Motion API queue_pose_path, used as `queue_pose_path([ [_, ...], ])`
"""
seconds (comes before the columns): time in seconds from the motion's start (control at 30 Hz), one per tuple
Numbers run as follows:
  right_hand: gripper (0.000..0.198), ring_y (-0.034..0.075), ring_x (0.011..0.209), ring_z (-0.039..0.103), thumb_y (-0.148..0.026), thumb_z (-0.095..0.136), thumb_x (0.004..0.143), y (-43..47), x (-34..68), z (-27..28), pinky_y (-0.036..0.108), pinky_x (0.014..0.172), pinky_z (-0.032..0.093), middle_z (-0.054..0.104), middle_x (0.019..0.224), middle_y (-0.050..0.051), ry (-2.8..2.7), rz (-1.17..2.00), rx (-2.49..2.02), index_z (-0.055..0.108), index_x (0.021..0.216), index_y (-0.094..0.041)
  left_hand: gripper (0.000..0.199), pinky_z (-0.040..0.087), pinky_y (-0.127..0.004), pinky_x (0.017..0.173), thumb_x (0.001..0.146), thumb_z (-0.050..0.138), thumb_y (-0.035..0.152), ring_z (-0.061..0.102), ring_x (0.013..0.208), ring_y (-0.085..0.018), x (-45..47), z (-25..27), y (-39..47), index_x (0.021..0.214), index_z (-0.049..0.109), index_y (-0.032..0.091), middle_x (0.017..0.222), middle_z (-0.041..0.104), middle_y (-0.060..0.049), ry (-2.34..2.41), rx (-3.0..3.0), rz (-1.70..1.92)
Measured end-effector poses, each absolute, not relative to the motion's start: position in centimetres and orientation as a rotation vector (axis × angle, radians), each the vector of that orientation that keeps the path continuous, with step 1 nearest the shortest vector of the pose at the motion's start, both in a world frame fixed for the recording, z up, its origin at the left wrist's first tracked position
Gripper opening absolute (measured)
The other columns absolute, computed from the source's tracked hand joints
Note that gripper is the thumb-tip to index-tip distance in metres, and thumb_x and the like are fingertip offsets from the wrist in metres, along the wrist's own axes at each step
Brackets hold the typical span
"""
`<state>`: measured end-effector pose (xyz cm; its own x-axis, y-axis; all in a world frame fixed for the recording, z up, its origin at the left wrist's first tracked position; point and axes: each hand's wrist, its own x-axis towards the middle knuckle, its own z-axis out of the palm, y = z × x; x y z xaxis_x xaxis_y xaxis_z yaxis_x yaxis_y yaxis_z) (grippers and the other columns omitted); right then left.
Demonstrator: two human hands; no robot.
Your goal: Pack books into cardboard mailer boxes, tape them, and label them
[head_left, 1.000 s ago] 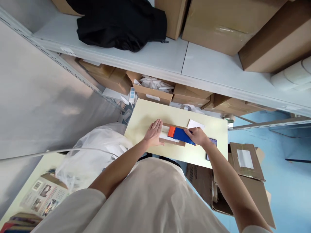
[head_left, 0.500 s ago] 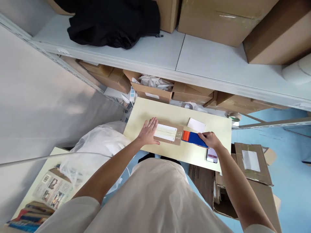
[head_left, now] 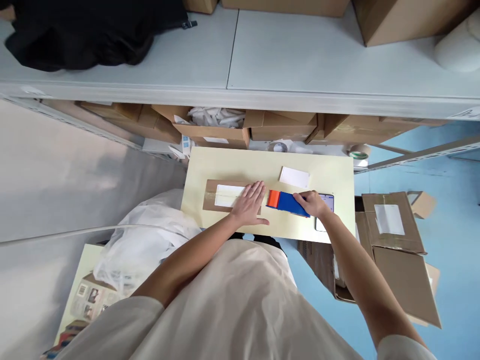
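A flat brown cardboard box (head_left: 210, 196) with a white label (head_left: 225, 196) lies on the pale yellow table (head_left: 225, 162). My left hand (head_left: 249, 204) rests flat over its right end, fingers stretched out and holding nothing. Just right of the box, my right hand (head_left: 311, 204) grips a blue tape dispenser (head_left: 290, 203) whose orange end points toward the box. A small gap of table shows between the dispenser and the box. Partly under my right wrist is a phone (head_left: 321, 225). Behind the dispenser lies a small stack of white labels (head_left: 294, 176).
A grey shelf (head_left: 300, 60) crosses above the table's far side, with a black garment (head_left: 82, 35) on it. Below it stands an open carton (head_left: 210, 132) of white packets. Tape rolls (head_left: 359, 152) sit at the back right. Cartons (head_left: 393, 225) are piled at right, a white plastic bag (head_left: 150, 235) at left.
My left hand has gone from the box's left end to its right end, covering part of the label. The dispenser still sits right of the box. The camera view has shifted.
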<state>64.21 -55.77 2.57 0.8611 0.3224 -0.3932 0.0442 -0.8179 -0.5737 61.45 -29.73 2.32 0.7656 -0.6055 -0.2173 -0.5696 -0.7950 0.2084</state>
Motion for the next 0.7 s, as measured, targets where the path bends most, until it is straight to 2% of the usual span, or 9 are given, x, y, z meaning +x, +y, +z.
queue_pose_path([
  [0.1,0.059,0.015,0.05,0.053,-0.056,0.024,0.09,-58.4,63.7,2.9,0.025,0.056,0.04,0.057,0.051,0.003,-0.3,0.693,-2.518,0.049,0.05,-0.021,0.121,0.0,-0.044,0.115,0.063,0.045,0.083,0.004,0.144,-0.032,61.5,2.4,-29.4,0.146,0.015,0.0,0.154,0.012,-0.022,-0.935,2.834,-0.441],
  [0.23,0.062,0.021,0.07,0.064,-0.058,0.024,0.09,-58.2,64.0,4.7,0.028,0.066,0.044,0.067,0.066,0.01,-0.29,0.835,-2.745,0.062,0.059,-0.018,0.122,0.001,-0.052,0.113,0.059,0.053,0.081,0.004,0.143,-0.036,61.4,2.8,-29.3,0.146,0.019,0.004,0.153,0.011,-0.024,-0.986,2.825,-0.435],
  [0.37,0.056,0.03,0.081,0.067,-0.055,0.034,0.088,-51.5,64.5,6.5,0.036,0.067,0.047,0.069,0.087,0.02,-0.094,0.919,-2.997,0.071,0.086,-0.013,0.104,0.002,-0.06,0.109,0.051,0.069,0.072,0.002,0.142,-0.041,61.5,3.3,-29.3,0.134,0.044,0.015,0.154,0.01,-0.022,-1.103,2.809,-0.471],
  [0.43,0.05,0.03,0.079,0.067,-0.047,0.037,0.089,-48.1,64.5,6.8,0.038,0.067,0.047,0.069,0.091,0.022,-0.078,0.895,-3.034,0.071,0.091,-0.011,0.09,0.002,-0.064,0.108,0.049,0.074,0.067,0.002,0.141,-0.042,61.4,3.3,-29.7,0.121,0.057,0.016,0.155,0.01,-0.021,-1.077,2.836,-0.5],
  [0.5,0.04,0.029,0.078,0.067,-0.039,0.043,0.088,-46.0,64.1,6.6,0.038,0.068,0.047,0.069,0.088,0.022,-0.1,0.907,-3.03,0.071,0.089,-0.01,0.08,0.001,-0.066,0.106,0.05,0.076,0.064,0.0,0.141,-0.043,61.3,3.2,-30.2,0.112,0.063,0.016,0.155,0.011,-0.02,-1.013,2.863,-0.51],
  [0.6,0.042,0.028,0.077,0.068,-0.042,0.044,0.089,-46.2,63.2,6.2,0.035,0.067,0.047,0.069,0.082,0.022,-0.031,0.814,-3.032,0.071,0.085,-0.011,0.083,-0.002,-0.068,0.106,0.05,0.074,0.067,-0.003,0.141,-0.043,61.1,3.0,-30.8,0.115,0.062,0.016,0.155,0.008,-0.019,-0.93,2.809,-0.505],
  [0.67,0.053,0.028,0.075,0.067,-0.051,0.036,0.091,-47.7,62.6,5.9,0.034,0.064,0.045,0.069,0.08,0.022,0.14,0.628,-3.027,0.071,0.084,-0.011,0.096,-0.002,-0.068,0.105,0.052,0.07,0.071,-0.004,0.141,-0.043,61.3,3.0,-30.6,0.13,0.052,0.018,0.156,0.005,-0.019,-0.877,2.7,-0.517],
  [0.7,0.058,0.028,0.074,0.067,-0.054,0.032,0.091,-48.5,62.2,5.7,0.034,0.063,0.045,0.069,0.079,0.022,0.234,0.535,-3.007,0.07,0.084,-0.011,0.101,0.0,-0.068,0.106,0.056,0.066,0.072,-0.003,0.141,-0.043,61.4,3.1,-30.2,0.138,0.041,0.019,0.156,0.003,-0.019,-0.843,2.631,-0.528],
])
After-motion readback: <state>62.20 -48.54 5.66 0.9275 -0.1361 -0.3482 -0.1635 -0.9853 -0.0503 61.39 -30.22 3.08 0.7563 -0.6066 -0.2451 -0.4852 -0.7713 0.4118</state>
